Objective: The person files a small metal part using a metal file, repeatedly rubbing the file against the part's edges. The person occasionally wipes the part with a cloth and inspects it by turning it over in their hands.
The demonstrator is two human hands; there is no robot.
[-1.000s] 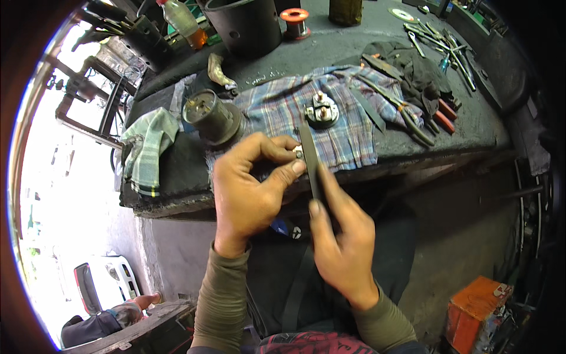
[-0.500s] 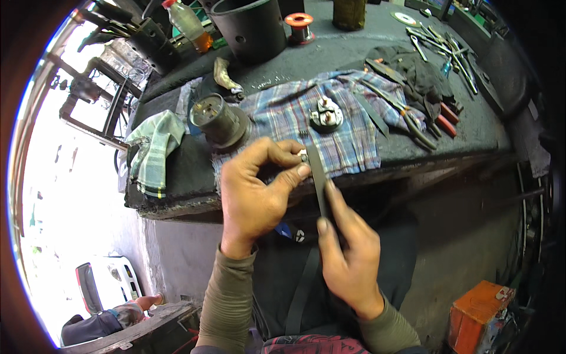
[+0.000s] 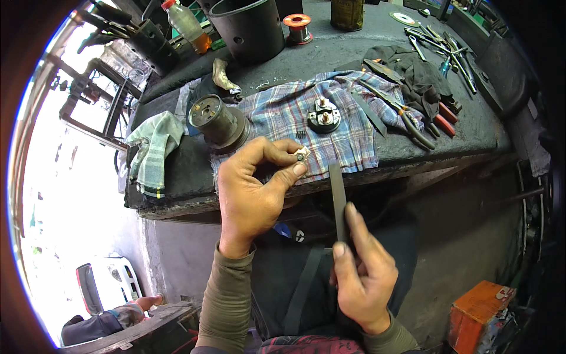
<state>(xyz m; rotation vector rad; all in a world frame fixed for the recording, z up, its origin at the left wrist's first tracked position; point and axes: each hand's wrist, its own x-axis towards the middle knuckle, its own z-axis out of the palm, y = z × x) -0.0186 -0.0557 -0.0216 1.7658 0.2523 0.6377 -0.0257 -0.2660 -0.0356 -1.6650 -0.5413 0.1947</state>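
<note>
Fingers (image 3: 295, 168) of left hand (image 3: 253, 197) pinched small metal part (image 3: 303, 154) above desk (image 3: 177, 194) edge. Right hand (image 3: 362, 277) gripped flat file (image 3: 338, 200), long axis toward twelve o'clock, tip just below-right of part, apart.

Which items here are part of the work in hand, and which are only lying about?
In use: left hand pinching small metal part; right hand holding flat file.

Lying about: plaid cloth, cylindrical housing, pliers, solder spool, bottle.

A small pale metal part (image 3: 302, 154) is pinched just before the plaid cloth's (image 3: 348, 133) near edge. A flat dark metal file (image 3: 338, 200) stands nearly upright right of it, below the cloth.
</note>
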